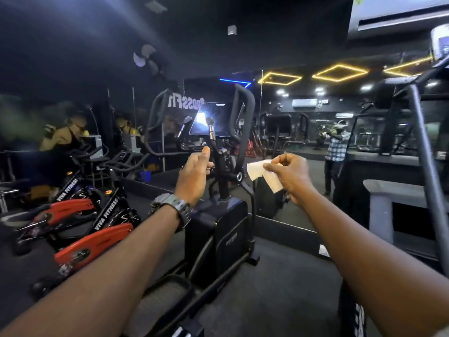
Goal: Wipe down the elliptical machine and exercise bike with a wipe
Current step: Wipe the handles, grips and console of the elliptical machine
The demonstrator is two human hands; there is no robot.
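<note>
Elliptical machine (218, 229) sits dead ahead of you, black housing low, console screen (211, 121) up top, tall moving handles either side. Exercise bikes (80, 229) with red guards stand to your left, well apart from both hands. Mirror wall behind, treadmill frame (422, 152) on your right.

Your left hand (194, 176) is up by the short stationary grip bar (212, 142), fingers curled; whether it actually grips the bar or just hovers beside it, cannot tell from this angle. Your right hand (290, 175) pinches the wipe (263, 175) between thumb and fingertips, held in the air just right of the elliptical's upright, touching no part of the machine.

Judgement: wiping not yet in contact here, bikes untouched by the look of it.

Risks: the wipe is held by one edge and hangs folded, so a hard swipe could tear it or pull it loose. Small wipe, so you could easily miss the tall handles. Pushing on a moving handle may swing it.
</note>
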